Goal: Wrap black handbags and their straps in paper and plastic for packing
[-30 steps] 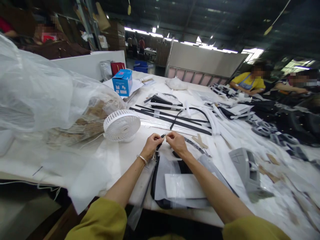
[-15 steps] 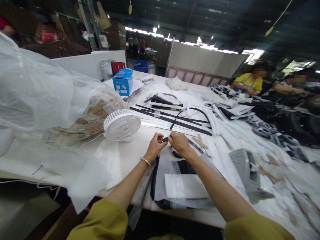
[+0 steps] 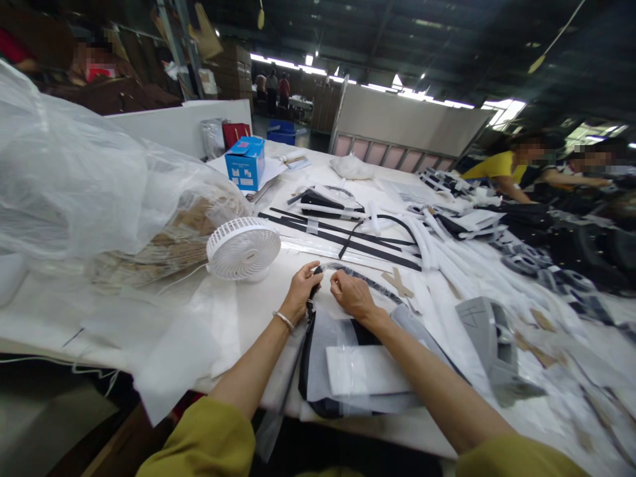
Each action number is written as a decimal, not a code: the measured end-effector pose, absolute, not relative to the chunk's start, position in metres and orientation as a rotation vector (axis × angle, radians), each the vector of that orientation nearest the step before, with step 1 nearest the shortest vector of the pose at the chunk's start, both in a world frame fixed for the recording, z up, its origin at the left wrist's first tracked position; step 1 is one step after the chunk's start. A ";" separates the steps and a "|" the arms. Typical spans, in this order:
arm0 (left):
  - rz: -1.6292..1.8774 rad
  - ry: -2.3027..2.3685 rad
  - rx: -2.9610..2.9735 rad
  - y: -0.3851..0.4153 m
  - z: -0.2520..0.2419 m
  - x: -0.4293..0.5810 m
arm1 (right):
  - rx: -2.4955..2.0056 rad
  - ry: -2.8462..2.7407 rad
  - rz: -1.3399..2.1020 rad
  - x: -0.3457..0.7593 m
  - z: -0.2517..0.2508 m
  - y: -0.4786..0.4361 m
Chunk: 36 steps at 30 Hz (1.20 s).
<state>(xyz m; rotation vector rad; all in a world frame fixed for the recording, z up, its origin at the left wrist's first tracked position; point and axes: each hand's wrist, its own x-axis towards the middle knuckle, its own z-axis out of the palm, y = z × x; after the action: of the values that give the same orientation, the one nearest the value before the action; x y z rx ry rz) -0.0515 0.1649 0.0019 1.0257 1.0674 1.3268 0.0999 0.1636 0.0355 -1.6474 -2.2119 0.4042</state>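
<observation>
My left hand (image 3: 299,291) is closed around the end of a black strap (image 3: 317,273), above the left edge of a black bag (image 3: 325,405). My right hand (image 3: 352,294) is curled with its fingertips pinched just to the right of the strap end; anything in that pinch is hidden. Behind the right hand arches the bag's handle (image 3: 377,283), wrapped in clear plastic. The bag lies flat in front of me, partly covered by grey-white sheeting (image 3: 318,354). A white paper packet (image 3: 365,371) rests on top under clear film.
A white fan (image 3: 243,250) stands left of my hands, near a large plastic-wrapped bundle (image 3: 99,185). Long black strips (image 3: 342,245) lie beyond. A grey tape dispenser (image 3: 484,341) sits to the right. Behind the fan is a blue box (image 3: 245,163). Co-workers sit at far right.
My hands have moved apart from the small black piece between them. My left hand has shifted slightly left and now grips the strap end. The handle has come up into an arch.
</observation>
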 end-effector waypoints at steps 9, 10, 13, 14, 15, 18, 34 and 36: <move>1.323 1.090 1.082 0.165 -0.001 -0.057 | -1.585 -1.786 1.158 0.089 0.042 0.167; 1.324 1.116 1.126 0.165 -0.001 -0.057 | -1.525 -1.647 1.327 0.086 0.042 0.167; 1.322 1.204 1.286 0.166 0.002 -0.060 | -1.311 -1.203 1.603 0.072 0.036 0.163; 1.316 1.233 1.344 0.167 0.004 -0.063 | -1.275 -1.137 1.592 0.067 0.033 0.161; 1.302 1.256 1.403 0.169 0.006 -0.066 | -1.255 -1.105 1.566 0.062 0.029 0.160; 1.230 1.298 1.579 0.176 0.014 -0.077 | -1.239 -1.091 1.507 0.051 0.018 0.159; 0.832 1.258 2.296 0.214 0.033 -0.081 | -1.208 -1.220 1.337 0.053 0.008 0.159; 0.858 1.301 2.297 0.215 0.028 -0.081 | -1.206 -1.195 1.337 0.053 0.008 0.158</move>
<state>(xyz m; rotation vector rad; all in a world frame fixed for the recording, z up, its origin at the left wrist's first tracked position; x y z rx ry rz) -0.0806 0.2153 0.0283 2.2975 1.3007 0.8575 0.0535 0.1584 0.0084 -1.2058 -1.1955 1.3369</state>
